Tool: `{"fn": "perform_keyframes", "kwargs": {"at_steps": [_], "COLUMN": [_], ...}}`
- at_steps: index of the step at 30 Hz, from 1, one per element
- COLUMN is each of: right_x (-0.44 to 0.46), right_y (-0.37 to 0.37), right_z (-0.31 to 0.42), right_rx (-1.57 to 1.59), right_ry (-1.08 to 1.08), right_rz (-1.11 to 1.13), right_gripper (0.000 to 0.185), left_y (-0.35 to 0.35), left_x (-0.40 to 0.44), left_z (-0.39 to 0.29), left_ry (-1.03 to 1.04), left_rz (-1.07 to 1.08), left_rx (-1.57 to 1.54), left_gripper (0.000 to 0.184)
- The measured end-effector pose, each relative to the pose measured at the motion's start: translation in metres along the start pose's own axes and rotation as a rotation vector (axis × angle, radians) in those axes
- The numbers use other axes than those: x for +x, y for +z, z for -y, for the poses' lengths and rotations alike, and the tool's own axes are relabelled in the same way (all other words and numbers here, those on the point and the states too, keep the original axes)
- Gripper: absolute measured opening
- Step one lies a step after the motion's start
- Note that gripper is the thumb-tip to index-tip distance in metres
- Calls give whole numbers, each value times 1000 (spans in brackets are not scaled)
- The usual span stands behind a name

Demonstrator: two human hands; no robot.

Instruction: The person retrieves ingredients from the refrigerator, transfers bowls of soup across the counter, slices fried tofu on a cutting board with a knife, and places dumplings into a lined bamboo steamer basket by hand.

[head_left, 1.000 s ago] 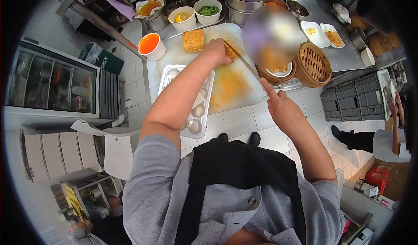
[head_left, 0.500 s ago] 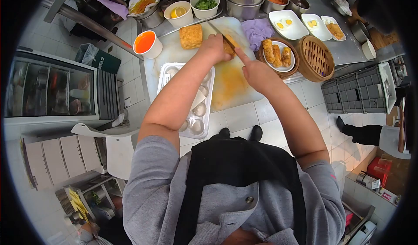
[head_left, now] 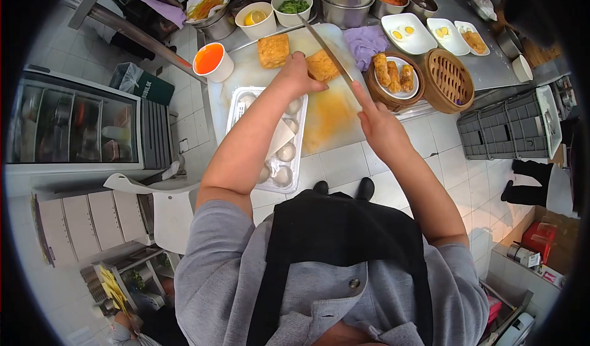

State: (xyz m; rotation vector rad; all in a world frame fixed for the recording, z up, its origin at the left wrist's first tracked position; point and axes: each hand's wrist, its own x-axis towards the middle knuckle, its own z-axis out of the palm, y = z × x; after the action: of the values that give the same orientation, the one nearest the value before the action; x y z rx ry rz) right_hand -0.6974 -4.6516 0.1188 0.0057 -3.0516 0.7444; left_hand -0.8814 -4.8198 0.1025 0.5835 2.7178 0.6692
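Note:
My right hand (head_left: pixel 382 128) is closed round the handle of a long kitchen knife (head_left: pixel 327 48), forefinger stretched toward the blade. The blade slants over the right side of a golden fried tofu block (head_left: pixel 322 67) on a white cutting board (head_left: pixel 332 134). Against that block's left edge is my left hand (head_left: pixel 296 78), thumb and fingers apart; some fingertips are hard to see. A second fried tofu block (head_left: pixel 273 51) lies to the left on the board. Orange stains mark the board's near part.
A plastic tray of round pale pieces (head_left: pixel 284 175) overlaps the board's left side. Around the board stand an orange sauce cup (head_left: pixel 209 59), a bowl of chopped greens (head_left: pixel 292 7), a purple cloth (head_left: pixel 367 43) and a bamboo steamer (head_left: pixel 420 99) with fried rolls. A person's legs (head_left: pixel 531 183) show at right.
The knife has lifted and swung right, off its earlier place at the tofu. My right hand has drawn back toward me. My left hand has loosened and shifted slightly left, uncovering the block.

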Motion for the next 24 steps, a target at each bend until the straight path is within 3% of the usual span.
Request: {"fn": "perform_keyframes", "kwargs": {"at_steps": [2,4,16,21,24], "right_x": [-18,-30,-30,40,67], "right_y": [-11,-18,-46,12,36], "right_z": [7,11,38,16,11], "right_rx": [16,-27,-217,-94,-88], "right_ry": [23,69,178,-34,-7], "right_rz": [20,196,377,84,98], "right_gripper": [64,63,62,65,65], "left_y": [-1,-4,-1,1,8], "left_x": [1,2,1,3,4], "left_z": [1,-5,-10,-8,-3], "left_ry": [-20,-21,34,57,65], "left_rz": [46,42,0,-17,-43], "left_rx": [-64,4,93,93,90], "left_gripper": [85,83,70,70,71]}}
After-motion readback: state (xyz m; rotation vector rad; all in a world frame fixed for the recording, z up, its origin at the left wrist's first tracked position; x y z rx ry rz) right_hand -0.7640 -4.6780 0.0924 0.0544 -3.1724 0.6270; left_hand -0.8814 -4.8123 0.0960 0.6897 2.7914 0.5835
